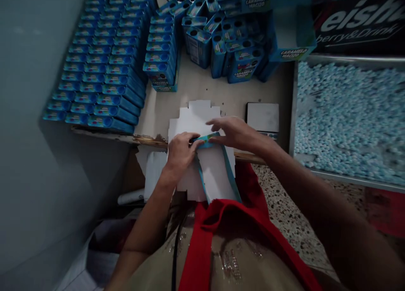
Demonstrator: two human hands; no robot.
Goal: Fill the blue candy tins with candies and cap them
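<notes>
A partly folded cardboard box [218, 171], white inside with blue sides, lies in front of my body, its near end against the red apron. My left hand [182, 152] pinches the left corner of its far end, where a blue and green flap stands up. At the right corner of that flap, my right hand [232, 131] has its thumb on the cardboard and its fingers curving over beyond it. Beneath the box are flat white cardboard blanks [196, 114], reaching past the table's front edge.
Rows of blue candy boxes [104, 67] stand at the left, with more blue packs [199, 46] at the back. A small scale [262, 117] sits right of my hands. A metal tray [295, 114] of pale blue candies [348, 122] is farther right.
</notes>
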